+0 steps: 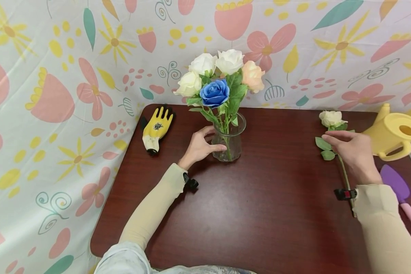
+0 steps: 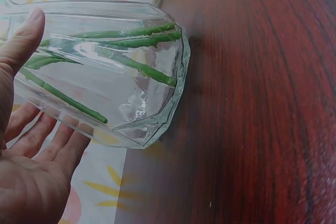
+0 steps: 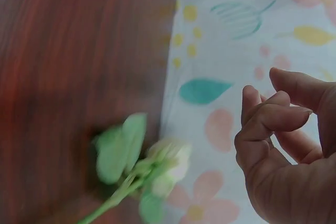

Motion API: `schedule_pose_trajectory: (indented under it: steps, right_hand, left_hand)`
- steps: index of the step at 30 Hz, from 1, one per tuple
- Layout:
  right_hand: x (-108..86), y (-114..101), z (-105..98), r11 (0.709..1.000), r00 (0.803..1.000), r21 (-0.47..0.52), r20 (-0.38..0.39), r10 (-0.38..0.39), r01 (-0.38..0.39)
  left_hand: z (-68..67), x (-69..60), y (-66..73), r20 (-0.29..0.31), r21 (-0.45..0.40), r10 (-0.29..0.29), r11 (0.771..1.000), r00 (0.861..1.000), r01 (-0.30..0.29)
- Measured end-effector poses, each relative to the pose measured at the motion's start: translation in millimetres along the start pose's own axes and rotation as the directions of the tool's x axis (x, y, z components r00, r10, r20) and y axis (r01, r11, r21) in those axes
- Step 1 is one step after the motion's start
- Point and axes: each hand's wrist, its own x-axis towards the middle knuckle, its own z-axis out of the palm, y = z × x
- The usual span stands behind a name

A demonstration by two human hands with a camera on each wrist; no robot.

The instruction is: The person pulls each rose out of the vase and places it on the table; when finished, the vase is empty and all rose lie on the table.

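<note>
A clear glass vase [image 1: 235, 146] stands upright on the table, holding several artificial roses. A blue rose [image 1: 214, 93] is in front, with white roses [image 1: 229, 61] and a peach rose [image 1: 254, 77] around it. My left hand [image 1: 199, 146] grips the vase's side, thumb on one face and fingers on the other; green stems [image 2: 139, 66] show through the glass. On the right lies a single white rose [image 1: 332, 118] with a leafy stem. Over its leaves hovers my right hand [image 1: 354, 150], fingers loosely bent with nothing between them. In the right wrist view the hand [image 3: 286, 140] is apart from the rose.
A yellow watering can [image 1: 392, 131] stands at the right edge, beside a purple trowel [image 1: 395, 182] with a pink handle. Toward the back left lies a yellow and black glove [image 1: 157, 127]. Flower-printed cloth [image 1: 72, 125] hangs behind and left of the brown table [image 1: 246, 217].
</note>
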Motion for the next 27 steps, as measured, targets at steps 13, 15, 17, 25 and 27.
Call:
schedule_pose_trajectory:
  steps: [13,15,17,25,27]
  right_hand:
    - [-21.6,-61.9,48.8,0.970,0.999,0.239,-0.006,-0.043,0.043]
    - [-22.4,-68.8,57.7,0.961,0.998,0.270,-0.003,-0.061,0.060]
    - [-22.3,-74.9,67.5,0.948,0.996,0.305,-0.005,-0.088,0.085]
    - [-22.4,-97.5,103.0,0.903,0.985,0.403,0.021,-0.171,0.148]
    - [-21.6,-104.5,111.0,0.901,0.982,0.404,0.036,-0.188,0.158]
  left_hand:
    - [-0.2,0.3,-0.6,-0.002,-0.015,0.003,1.000,1.000,-0.003]
    - [-0.4,0.1,-0.8,-0.003,-0.018,0.005,1.000,1.000,-0.005]
    - [-0.6,-0.2,-1.1,-0.009,-0.019,0.003,1.000,1.000,-0.003]
    - [0.4,-0.6,-1.4,-0.001,-0.020,0.000,1.000,1.000,0.000]
    - [0.4,-0.7,-0.9,-0.002,-0.017,0.002,1.000,1.000,-0.002]
